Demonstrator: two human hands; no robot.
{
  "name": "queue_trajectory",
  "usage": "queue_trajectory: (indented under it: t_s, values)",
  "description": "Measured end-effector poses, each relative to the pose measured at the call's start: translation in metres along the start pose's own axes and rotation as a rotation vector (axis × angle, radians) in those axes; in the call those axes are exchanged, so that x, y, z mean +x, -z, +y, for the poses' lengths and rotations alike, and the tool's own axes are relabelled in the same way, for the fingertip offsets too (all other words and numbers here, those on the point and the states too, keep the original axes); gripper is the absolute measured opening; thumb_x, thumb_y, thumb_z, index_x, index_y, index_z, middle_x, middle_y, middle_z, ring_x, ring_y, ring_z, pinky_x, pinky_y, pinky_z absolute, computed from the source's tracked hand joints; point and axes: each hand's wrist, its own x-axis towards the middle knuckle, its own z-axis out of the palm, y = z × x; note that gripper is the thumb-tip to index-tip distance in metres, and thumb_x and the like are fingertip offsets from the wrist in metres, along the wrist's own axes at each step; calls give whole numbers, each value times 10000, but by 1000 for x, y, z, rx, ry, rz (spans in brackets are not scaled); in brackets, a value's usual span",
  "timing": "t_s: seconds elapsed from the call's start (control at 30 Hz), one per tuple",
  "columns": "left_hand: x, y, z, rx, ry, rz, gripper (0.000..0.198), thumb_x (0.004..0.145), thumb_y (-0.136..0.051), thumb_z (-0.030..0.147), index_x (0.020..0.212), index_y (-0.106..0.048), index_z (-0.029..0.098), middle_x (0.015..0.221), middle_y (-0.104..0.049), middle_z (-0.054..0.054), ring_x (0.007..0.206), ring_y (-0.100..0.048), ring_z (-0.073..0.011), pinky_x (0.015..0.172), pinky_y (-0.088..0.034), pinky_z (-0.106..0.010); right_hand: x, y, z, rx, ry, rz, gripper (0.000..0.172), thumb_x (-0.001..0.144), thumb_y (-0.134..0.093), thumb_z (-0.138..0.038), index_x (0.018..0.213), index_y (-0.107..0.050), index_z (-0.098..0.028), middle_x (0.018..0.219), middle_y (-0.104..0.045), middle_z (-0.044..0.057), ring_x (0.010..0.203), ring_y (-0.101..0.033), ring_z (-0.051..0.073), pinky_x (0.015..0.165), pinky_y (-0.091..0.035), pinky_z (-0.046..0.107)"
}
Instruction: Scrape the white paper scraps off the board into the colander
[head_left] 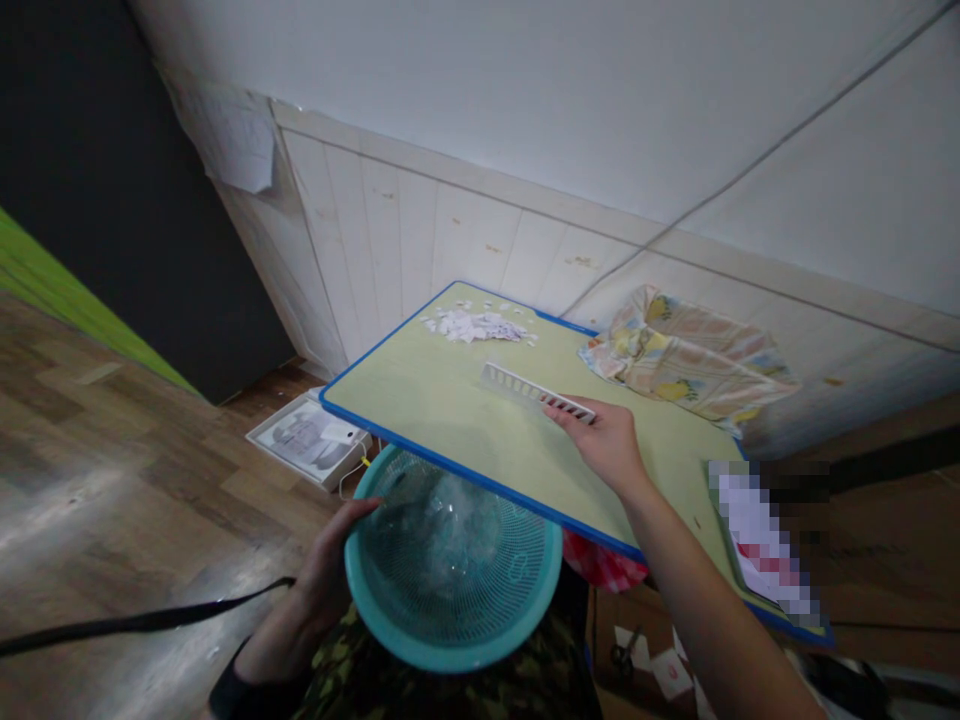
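Note:
My right hand [604, 445] is closed on one end of a white slotted plastic strip [517, 385], holding it over the pale yellow table [420, 400] with the blue edge. A pile of small white paper scraps [480, 325] lies beyond the strip, towards the far corner. My left hand [334, 550] grips the left rim of a teal plastic basket [454, 655], its thumb over the edge. The basket rests above my lap, partly under the table's near edge. Something clear and whitish [450, 530] is inside it, too blurred to name.
A patterned cloth [682, 350] lies crumpled along the table's wall side. A blurred-out flat item [761, 540] is at the right end. Below are a white box [300, 440] on the floor, a red checked cloth [604, 560] and scissors [624, 650] near paper pieces.

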Motion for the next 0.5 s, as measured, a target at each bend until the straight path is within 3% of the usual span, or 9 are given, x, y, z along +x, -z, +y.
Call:
queue_trajectory:
  t_s: [0.3, 0.5]
  values:
    - [0, 1, 2, -4, -5, 1, 253, 933, -538, 140, 781, -710, 34, 718, -717, -160, 584, -675, -226, 618, -589, -322, -20, 13, -3, 59, -4, -86, 271, 800, -745, -422, 966, -810, -217, 980, -789, 66, 864, -765, 272, 821, -606, 394]
    - [0, 0, 0, 12, -13, 10, 260, 928, -549, 141, 755, -713, 39, 696, -710, -146, 564, -664, -214, 603, -587, -313, -28, 29, -14, 118, -32, -164, 240, 752, -786, -425, 883, -821, -227, 881, -797, 60, 727, -763, 252, 663, -616, 335]
